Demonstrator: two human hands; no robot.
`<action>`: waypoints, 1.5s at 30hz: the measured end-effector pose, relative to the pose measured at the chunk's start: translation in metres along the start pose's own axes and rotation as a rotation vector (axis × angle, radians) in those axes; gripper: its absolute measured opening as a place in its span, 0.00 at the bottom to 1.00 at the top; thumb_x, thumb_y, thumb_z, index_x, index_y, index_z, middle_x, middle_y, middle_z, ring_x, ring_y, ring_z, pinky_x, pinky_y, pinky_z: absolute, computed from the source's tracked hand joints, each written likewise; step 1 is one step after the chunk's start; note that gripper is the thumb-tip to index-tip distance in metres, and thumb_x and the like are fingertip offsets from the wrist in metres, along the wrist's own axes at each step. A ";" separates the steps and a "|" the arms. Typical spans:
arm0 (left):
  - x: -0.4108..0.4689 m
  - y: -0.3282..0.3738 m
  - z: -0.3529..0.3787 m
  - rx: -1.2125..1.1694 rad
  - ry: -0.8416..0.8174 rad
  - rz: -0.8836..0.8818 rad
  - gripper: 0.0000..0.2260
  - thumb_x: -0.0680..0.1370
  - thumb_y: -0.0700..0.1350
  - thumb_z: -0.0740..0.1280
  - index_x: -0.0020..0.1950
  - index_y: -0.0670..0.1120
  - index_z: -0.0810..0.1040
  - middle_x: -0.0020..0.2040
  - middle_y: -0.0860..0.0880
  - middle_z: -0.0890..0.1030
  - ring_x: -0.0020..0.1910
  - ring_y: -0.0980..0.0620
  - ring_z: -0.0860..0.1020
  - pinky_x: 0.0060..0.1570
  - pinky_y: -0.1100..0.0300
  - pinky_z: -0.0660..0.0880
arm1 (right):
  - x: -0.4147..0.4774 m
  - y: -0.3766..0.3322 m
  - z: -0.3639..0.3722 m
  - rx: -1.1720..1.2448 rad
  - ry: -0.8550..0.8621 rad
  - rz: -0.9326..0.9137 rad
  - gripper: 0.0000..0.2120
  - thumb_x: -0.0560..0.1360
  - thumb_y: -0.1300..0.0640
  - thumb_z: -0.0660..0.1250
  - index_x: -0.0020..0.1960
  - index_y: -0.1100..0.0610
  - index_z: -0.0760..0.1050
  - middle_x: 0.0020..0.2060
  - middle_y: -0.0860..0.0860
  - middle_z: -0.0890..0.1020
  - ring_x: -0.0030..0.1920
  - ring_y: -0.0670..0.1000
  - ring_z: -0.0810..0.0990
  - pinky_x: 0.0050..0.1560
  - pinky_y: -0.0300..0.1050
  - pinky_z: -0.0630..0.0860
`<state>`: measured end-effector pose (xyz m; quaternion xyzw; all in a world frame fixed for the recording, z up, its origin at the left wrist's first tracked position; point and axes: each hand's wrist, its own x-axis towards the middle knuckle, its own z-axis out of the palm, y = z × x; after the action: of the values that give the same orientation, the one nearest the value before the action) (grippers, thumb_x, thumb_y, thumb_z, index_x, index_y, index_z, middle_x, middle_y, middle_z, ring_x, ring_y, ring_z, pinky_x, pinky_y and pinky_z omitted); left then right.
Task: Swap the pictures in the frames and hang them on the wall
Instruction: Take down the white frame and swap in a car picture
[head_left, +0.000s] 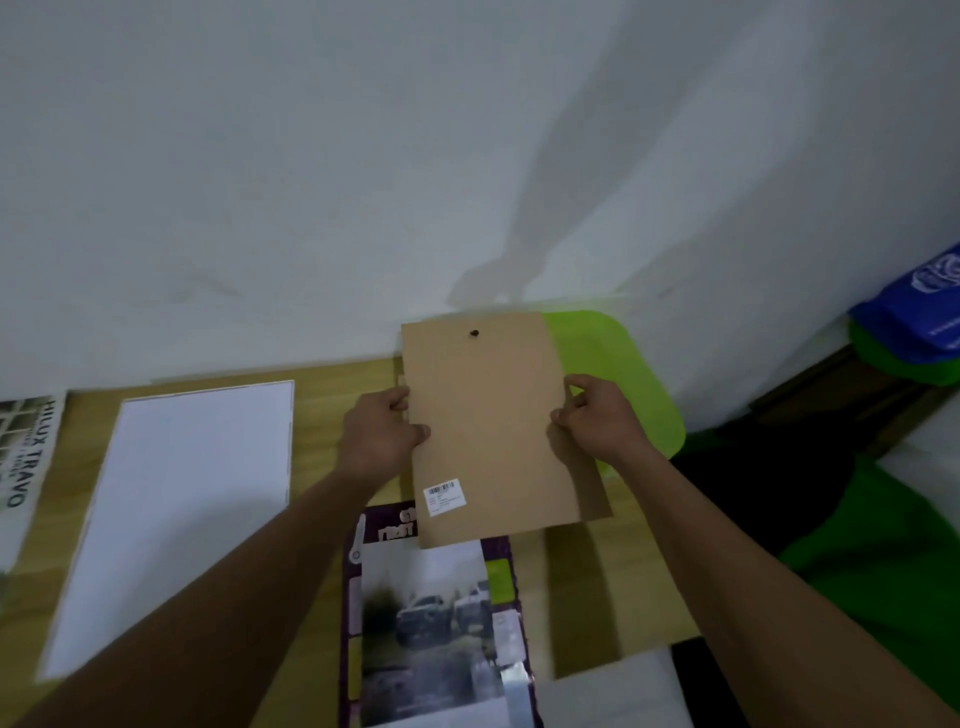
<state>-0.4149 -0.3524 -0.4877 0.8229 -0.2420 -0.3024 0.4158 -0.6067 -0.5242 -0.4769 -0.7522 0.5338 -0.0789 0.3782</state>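
- We hold the brown backing board (493, 431) by its two long edges, over the far part of the wooden table (587, 587) near the wall; its lower end overlaps the top of the purple-bordered truck picture (431, 623).
- Our left hand (382, 434) grips the left edge, thumb on the face and fingers curled behind.
- Our right hand (597, 421) pinches the right edge between thumb and bent fingers.
- The board looks like thin pressed fibre: we judge it light and fairly stiff, apt to flex if held by one corner, so a grip on opposite edges at mid-height suits it.
- Its face seems smooth and could slip, so we should keep the thumbs pressed on.
- A small dark hanging point (474, 333) sits near the top edge and a barcode sticker (445, 496) near the lower left; neither is a place to hold.
- The truck picture is thin paper, easily creased; we would lift it flat by its edges.
- A white panel (176, 514) lies to the left, a printed "HILUX" sheet (26, 457) beyond it, and a green mat (623, 374) under the board's far end.
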 end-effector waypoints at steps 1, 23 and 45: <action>0.002 0.001 0.004 0.021 0.020 -0.004 0.29 0.70 0.39 0.75 0.71 0.45 0.72 0.62 0.48 0.78 0.54 0.51 0.78 0.59 0.52 0.76 | 0.001 0.000 0.000 -0.021 0.013 -0.007 0.28 0.73 0.59 0.73 0.72 0.59 0.71 0.56 0.58 0.82 0.57 0.57 0.80 0.57 0.48 0.75; -0.048 -0.045 -0.109 0.295 0.082 0.174 0.21 0.75 0.51 0.71 0.65 0.43 0.78 0.59 0.46 0.82 0.56 0.52 0.80 0.55 0.65 0.70 | -0.073 -0.096 0.062 -0.283 0.047 -0.275 0.20 0.77 0.55 0.66 0.67 0.60 0.74 0.61 0.58 0.81 0.62 0.56 0.78 0.60 0.51 0.76; -0.085 -0.233 -0.257 0.612 -0.035 0.027 0.34 0.74 0.52 0.72 0.73 0.38 0.65 0.72 0.42 0.69 0.69 0.42 0.68 0.66 0.53 0.66 | -0.187 -0.153 0.310 -0.570 -0.193 -0.194 0.25 0.79 0.49 0.62 0.70 0.63 0.65 0.66 0.58 0.66 0.66 0.59 0.67 0.62 0.51 0.73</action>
<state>-0.2606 -0.0338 -0.5353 0.9013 -0.3398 -0.2239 0.1485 -0.4088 -0.1910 -0.5412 -0.8793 0.4220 0.1099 0.1916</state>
